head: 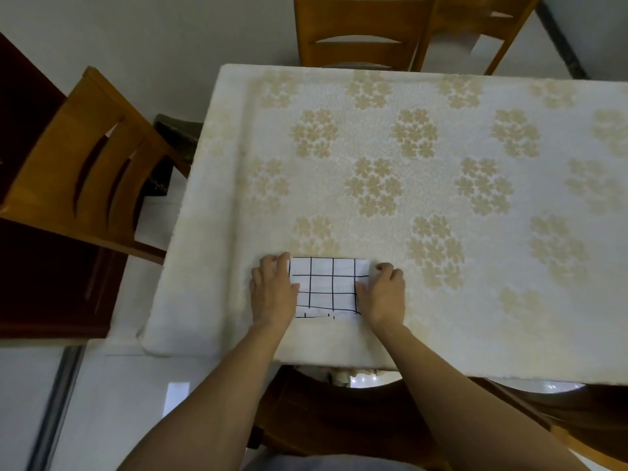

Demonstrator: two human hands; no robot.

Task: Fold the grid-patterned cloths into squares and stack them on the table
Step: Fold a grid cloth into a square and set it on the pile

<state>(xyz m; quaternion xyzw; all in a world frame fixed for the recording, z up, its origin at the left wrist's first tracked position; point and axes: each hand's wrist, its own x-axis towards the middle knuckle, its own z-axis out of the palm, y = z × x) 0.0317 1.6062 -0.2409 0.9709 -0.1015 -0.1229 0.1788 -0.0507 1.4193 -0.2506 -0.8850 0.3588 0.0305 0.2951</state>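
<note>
A white cloth with a black grid (326, 287) lies folded into a small rectangle near the table's front edge. A second layer's edge peeks out along its near side. My left hand (272, 290) rests on the cloth's left edge, thumb over the fabric and fingers curled along the side. My right hand (384, 290) presses the right edge the same way. Both hands flank the folded cloth and hold its sides against the table (441, 171), which wears a cream floral tablecloth.
Wooden chairs stand at the table's left (85, 158), at the far side (360, 32) and far right (486, 25). Another wooden chair (339, 416) sits under the near edge, right in front of me. A dark red cabinet (40, 266) is at the left.
</note>
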